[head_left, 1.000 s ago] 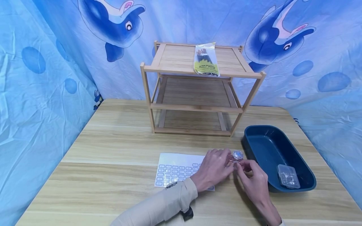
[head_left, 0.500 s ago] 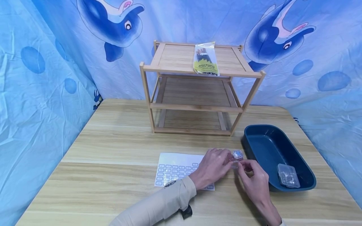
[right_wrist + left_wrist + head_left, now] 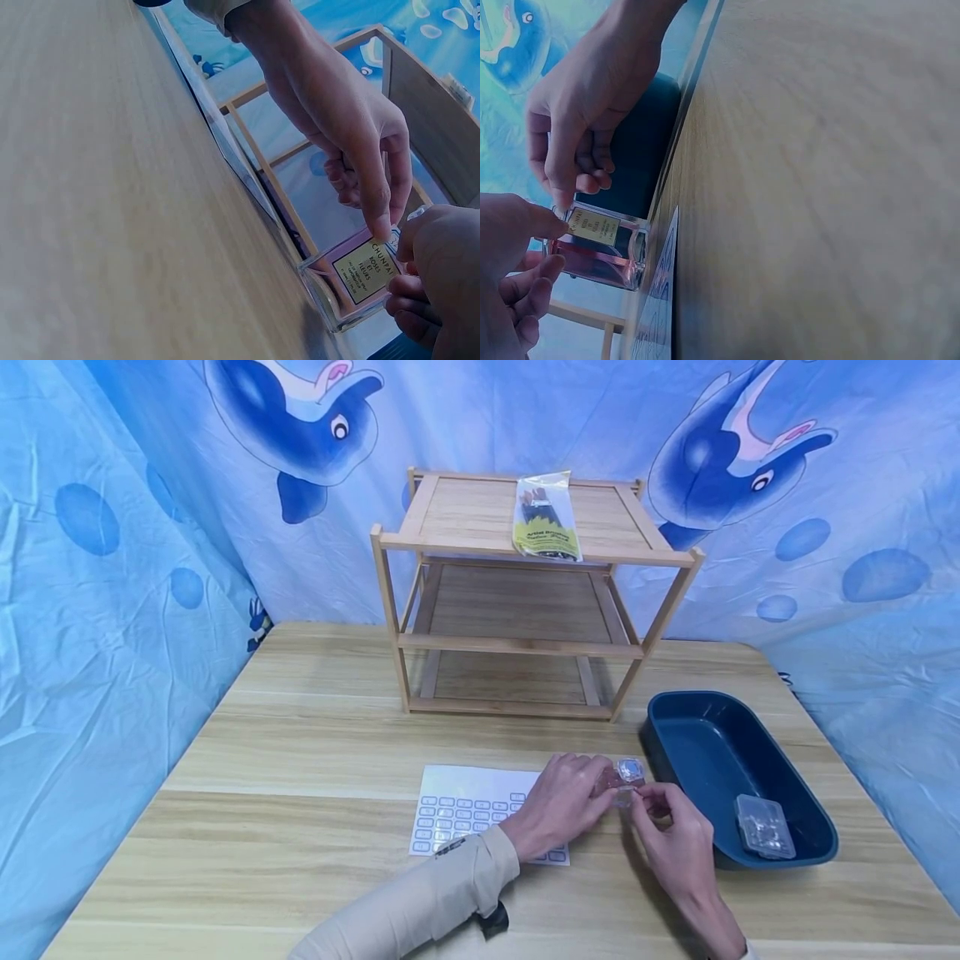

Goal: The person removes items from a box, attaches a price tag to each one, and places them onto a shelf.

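Observation:
A pink glass perfume bottle [image 3: 609, 781] with a clear cap [image 3: 631, 769] lies sideways between both hands, its gold label [image 3: 365, 271] facing the wrist cameras. The left hand [image 3: 558, 806] grips it, thumb on the front. From the other side the right hand [image 3: 678, 847] pinches the bottle near its neck, thumb and forefinger close together. A small blue-edged sticker [image 3: 394, 240] shows at the bottle beside the thumbs, partly covered. Under the left wrist lies a white sheet [image 3: 457, 785] of blue-framed labels.
At the right stands a dark teal bin [image 3: 697, 735] with a clear plastic case [image 3: 765, 828] inside. A wooden three-tier shelf [image 3: 521, 647] stands behind the hands, a brush packet [image 3: 547, 518] on top. A black object [image 3: 493, 921] is by the left sleeve.
The hands have barely moved. The clear part of the bottle between the fingertips is slightly turned, and the left forearm has shifted a little to the left.

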The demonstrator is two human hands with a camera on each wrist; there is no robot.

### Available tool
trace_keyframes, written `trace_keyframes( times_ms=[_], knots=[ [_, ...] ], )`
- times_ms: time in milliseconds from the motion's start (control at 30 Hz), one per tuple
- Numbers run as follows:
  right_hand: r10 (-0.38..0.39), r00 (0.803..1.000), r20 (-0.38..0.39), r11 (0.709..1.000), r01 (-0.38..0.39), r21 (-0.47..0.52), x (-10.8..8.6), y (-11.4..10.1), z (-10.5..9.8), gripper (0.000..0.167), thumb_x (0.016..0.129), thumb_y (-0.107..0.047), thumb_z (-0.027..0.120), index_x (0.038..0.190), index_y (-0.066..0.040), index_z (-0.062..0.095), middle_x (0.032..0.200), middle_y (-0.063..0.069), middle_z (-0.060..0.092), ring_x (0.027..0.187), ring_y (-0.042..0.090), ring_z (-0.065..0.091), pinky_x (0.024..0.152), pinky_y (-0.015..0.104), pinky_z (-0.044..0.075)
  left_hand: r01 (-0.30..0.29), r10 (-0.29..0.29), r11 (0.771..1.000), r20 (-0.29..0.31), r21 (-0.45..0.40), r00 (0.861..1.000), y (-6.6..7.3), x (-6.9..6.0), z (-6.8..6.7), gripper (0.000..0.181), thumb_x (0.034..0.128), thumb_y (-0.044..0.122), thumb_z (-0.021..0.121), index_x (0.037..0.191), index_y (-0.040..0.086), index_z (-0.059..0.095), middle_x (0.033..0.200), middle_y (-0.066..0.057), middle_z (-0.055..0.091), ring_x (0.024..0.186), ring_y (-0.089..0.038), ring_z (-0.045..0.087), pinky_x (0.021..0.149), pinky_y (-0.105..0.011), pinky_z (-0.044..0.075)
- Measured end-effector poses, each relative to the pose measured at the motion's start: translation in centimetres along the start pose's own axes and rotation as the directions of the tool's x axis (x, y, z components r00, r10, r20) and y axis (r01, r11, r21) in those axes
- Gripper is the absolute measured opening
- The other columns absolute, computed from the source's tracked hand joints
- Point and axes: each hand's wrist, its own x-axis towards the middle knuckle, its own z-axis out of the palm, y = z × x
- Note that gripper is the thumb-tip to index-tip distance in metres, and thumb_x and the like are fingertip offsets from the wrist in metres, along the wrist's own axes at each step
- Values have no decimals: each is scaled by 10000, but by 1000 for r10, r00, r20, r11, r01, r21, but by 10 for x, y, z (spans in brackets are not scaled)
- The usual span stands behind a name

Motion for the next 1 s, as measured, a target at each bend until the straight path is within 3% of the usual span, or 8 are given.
trace_keyframes(
  times_ms=[167, 300, 433, 567, 733, 800, 900, 1000],
  knots=[
    [-20, 1000, -16, 1000, 20, 21, 0, 0, 0, 216, 793, 99, 805, 941, 14, 672, 798, 69, 682, 699, 138, 610, 679, 74, 456, -5, 5, 1000, -15, 2, 1000, -1, 0, 0, 189, 943, 252, 776, 1054, 132, 681, 780, 94, 648, 737, -16, 573, 792, -207, 485],
    [-14, 1000, -14, 1000, 14, 15, -1, -1, 0, 226, 784, 81, 811, 943, 10, 667, 790, 63, 683, 691, 150, 615, 656, 85, 456, 1, -1, 1000, -4, 7, 1000, -1, -1, -1, 242, 939, 264, 777, 1113, 127, 680, 781, 103, 644, 743, -10, 569, 809, -207, 487],
    [18, 1000, 6, 1000, -18, -9, -1, -3, 0, 244, 791, 60, 815, 966, 0, 656, 793, 59, 679, 701, 156, 622, 663, 76, 455, 14, -15, 1000, 14, 12, 1000, -2, -2, -1, 338, 936, 285, 780, 1205, 111, 668, 864, 70, 709, 819, -43, 634, 855, -234, 501],
    [52, 998, 27, 998, -51, -37, -1, -4, -1, 274, 802, 36, 822, 1002, -3, 639, 810, 65, 678, 719, 178, 634, 674, 60, 451, 24, -25, 999, 15, 27, 1000, -2, -3, -2, 343, 933, 300, 785, 1198, 116, 670, 924, 32, 736, 880, -99, 668, 868, -262, 511],
    [88, 995, 46, 995, -86, -53, -1, -7, -1, 291, 809, 32, 818, 1023, 2, 624, 826, 79, 675, 733, 218, 652, 671, 48, 445, 63, -64, 998, 59, 26, 996, -4, -5, -3, 357, 962, 345, 747, 1235, 129, 667, 1111, -20, 725, 1079, -170, 657, 1005, -335, 488],
    [99, 994, 52, 994, -96, -55, -2, -8, -1, 294, 809, 31, 817, 1029, 2, 624, 833, 83, 674, 736, 226, 658, 672, 39, 439, 77, -76, 997, 80, -8, 994, -4, -5, -3, 359, 975, 356, 733, 1248, 132, 664, 1139, -16, 720, 1084, -148, 652, 1033, -337, 476],
    [110, 992, 60, 992, -106, -65, -2, -9, -1, 304, 807, 20, 821, 1042, 1, 628, 854, 91, 676, 746, 228, 665, 677, 36, 435, 102, -90, 988, 105, -115, 990, -5, -4, -3, 337, 980, 327, 734, 1243, 130, 659, 1102, -3, 733, 934, -77, 660, 895, -230, 517],
    [117, 991, 64, 990, -112, -83, -3, -9, -1, 318, 804, 5, 828, 1056, -3, 634, 883, 98, 682, 765, 236, 671, 673, 115, 496, 132, -104, 966, 135, -223, 985, -6, -4, -2, 310, 982, 281, 736, 1240, 127, 657, 1065, 8, 745, 733, 14, 591, 648, -120, 470]
  ],
)
